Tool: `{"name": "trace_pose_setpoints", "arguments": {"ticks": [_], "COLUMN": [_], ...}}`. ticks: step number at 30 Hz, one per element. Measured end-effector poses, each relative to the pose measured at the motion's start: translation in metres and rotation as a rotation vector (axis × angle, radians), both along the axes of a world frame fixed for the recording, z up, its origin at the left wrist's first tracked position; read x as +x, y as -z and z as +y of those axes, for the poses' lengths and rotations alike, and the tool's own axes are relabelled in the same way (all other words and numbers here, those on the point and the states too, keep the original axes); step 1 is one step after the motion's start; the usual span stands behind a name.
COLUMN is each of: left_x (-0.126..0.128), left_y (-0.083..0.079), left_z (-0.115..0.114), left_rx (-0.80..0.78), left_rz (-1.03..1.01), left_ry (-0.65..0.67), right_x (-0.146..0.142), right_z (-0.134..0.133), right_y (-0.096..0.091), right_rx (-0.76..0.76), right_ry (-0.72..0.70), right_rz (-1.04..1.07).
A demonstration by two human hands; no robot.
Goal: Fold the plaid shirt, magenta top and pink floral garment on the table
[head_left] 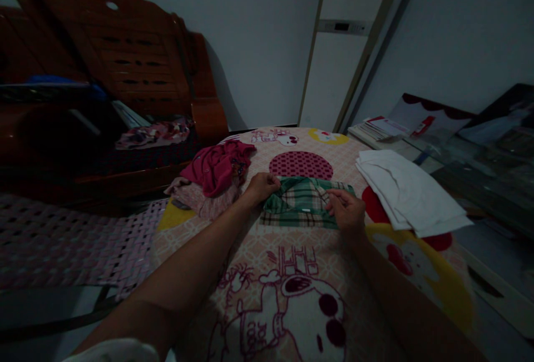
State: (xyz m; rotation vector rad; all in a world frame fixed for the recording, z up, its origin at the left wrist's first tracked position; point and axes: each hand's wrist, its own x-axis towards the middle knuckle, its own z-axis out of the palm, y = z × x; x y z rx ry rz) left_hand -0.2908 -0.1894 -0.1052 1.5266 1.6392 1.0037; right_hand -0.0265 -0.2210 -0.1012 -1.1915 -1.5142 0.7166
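Note:
A folded green plaid shirt [302, 198] with dark and pale stripes lies flat on the patterned tablecloth [250, 248]. My left hand [262, 188] pinches its upper left corner between thumb and fingers. On the right side of the cloth, my right hand [347, 210] has its thumb and fingertips closed on the fabric. A small white tag [306, 210] shows near the shirt's middle. Both forearms reach in from the bottom of the view.
A pile of clothes with a magenta garment [214, 167] lies left of my left hand. Folded white cloth [409, 189] rests at the table's right side. Beyond are a wooden bench [137, 62], a glass-topped table with papers [381, 127], and a woven pink chair [83, 239].

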Motion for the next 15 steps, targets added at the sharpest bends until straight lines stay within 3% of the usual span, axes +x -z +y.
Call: {"name": "trace_pose_setpoints", "arguments": {"ticks": [15], "left_x": [0.0058], "left_y": [-0.0088], "left_z": [-0.0091], "left_rx": [0.071], "left_rz": [0.138], "left_ry": [-0.081], "right_x": [-0.0004], "right_z": [-0.0023], "right_y": [0.0004], "right_rx": [-0.005], "right_ry": [-0.020], "right_rz": [-0.026]}}
